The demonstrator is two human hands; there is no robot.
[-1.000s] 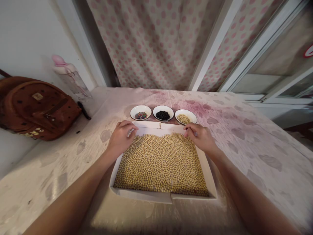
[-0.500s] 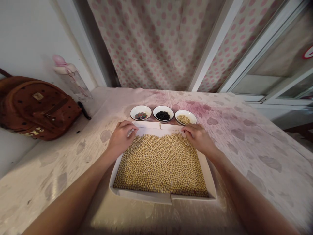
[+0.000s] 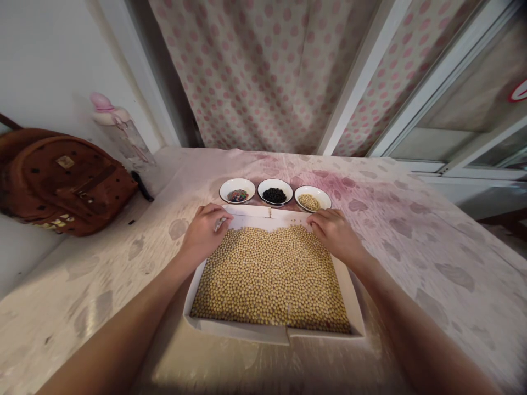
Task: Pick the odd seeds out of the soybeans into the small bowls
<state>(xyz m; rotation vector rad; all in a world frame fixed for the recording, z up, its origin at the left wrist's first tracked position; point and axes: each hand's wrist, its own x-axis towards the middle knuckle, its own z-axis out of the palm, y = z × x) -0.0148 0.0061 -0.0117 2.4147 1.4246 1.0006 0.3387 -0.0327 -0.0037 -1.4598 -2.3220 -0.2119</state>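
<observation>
Nearest, a shallow white cardboard tray (image 3: pixel 239 332) sits at 12 o'clock from the body, its floor covered in a dense layer of round, pale yellow soybeans (image 3: pixel 269 280). The left hand (image 3: pixel 203 233) lies at the tray's far left corner, fingers curled and pressed together, with a small pale speck at the fingertips (image 3: pixel 221 223); it may be pinched, but the view is too poor to say. The right hand (image 3: pixel 335 233) rests at the far right corner, fingers together over the rim; whether it holds anything, I cannot tell. The beans fill most of the tray, and three small white bowls lie just beyond it, holding modest amounts: multicoloured beads (image 3: pixel 237 195), glossy black beans (image 3: pixel 274 195) and more soybeans (image 3: pixel 309 202). Farther off, a brown leather backpack (image 3: pixel 66 184) and a clear water bottle (image 3: pixel 127 142) stand at 10 o'clock, and a pink-dotted curtain (image 3: pixel 263 71) hangs at 12 o'clock.
</observation>
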